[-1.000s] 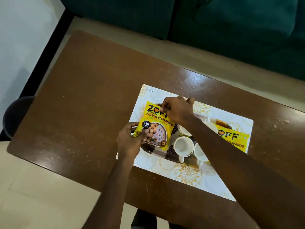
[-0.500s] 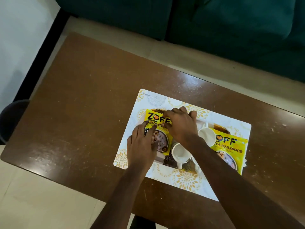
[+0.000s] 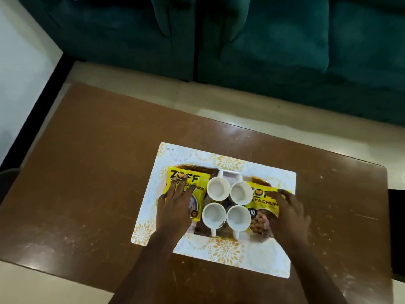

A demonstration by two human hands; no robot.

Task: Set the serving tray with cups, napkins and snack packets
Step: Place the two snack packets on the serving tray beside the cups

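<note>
A dark serving tray [image 3: 202, 230] sits on a white placemat with gold flowers [image 3: 228, 252]. Several white cups [image 3: 218, 189] stand grouped in the tray's middle. A yellow snack packet [image 3: 186, 175] lies on the tray's left end, and my left hand [image 3: 175, 205] rests flat on it with straight fingers. A second yellow packet [image 3: 262, 201] lies on the right end. My right hand [image 3: 289, 212] rests on that packet with fingers spread. No napkins are visible.
The placemat lies on a brown wooden table [image 3: 87, 183]. A dark green sofa [image 3: 263, 40] stands beyond the table's far edge. A dark round object [image 3: 6, 178] sits on the floor at the left.
My right hand left the left packet and moved across to the right packet. My left hand now lies flat on the left packet, which has been laid down on the tray.
</note>
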